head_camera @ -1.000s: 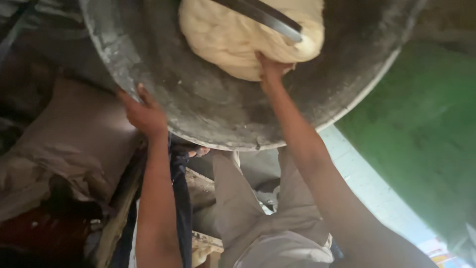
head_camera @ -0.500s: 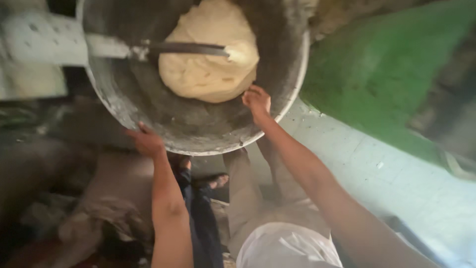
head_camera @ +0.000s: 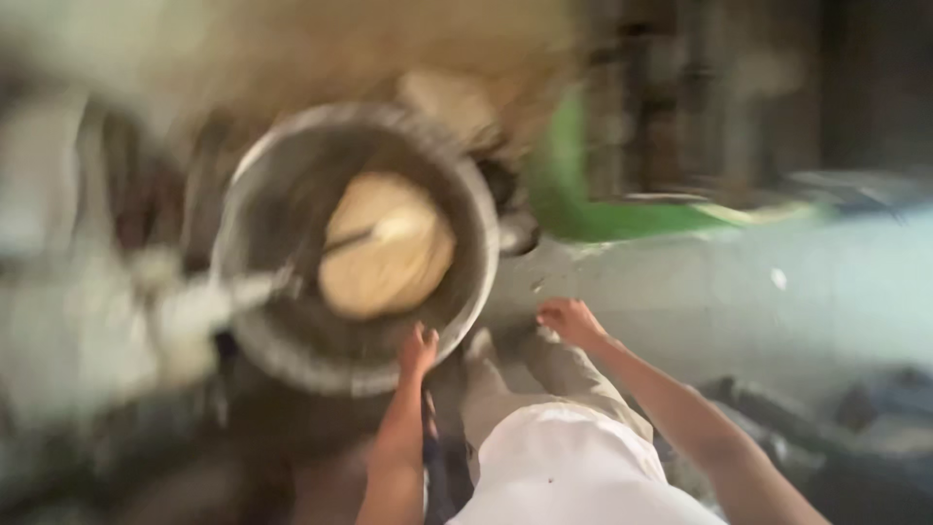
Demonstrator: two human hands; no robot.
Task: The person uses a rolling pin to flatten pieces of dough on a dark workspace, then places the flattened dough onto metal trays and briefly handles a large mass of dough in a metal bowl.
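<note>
The view is blurred by motion. A large grey metal mixing bowl (head_camera: 282, 355) stands in front of me with a pale lump of dough (head_camera: 389, 248) inside. A mixer arm (head_camera: 243, 292) reaches into the bowl from the left and meets the dough. My left hand (head_camera: 420, 350) rests on the near rim of the bowl. To the right of the bowl my right hand (head_camera: 571, 321) hangs in the air apart from it, fingers loosely spread and holding nothing.
A green curved object (head_camera: 603, 209) lies beyond the bowl at the right. Pale floor (head_camera: 777, 292) spreads to the right. My legs and white shirt (head_camera: 564, 467) fill the bottom centre. Dark blurred shapes sit at the lower right and left.
The view has pulled back and swung, so the bowl looks smaller and farther. My right hand has come off the bowl's rim. My left hand has shifted along the near rim.
</note>
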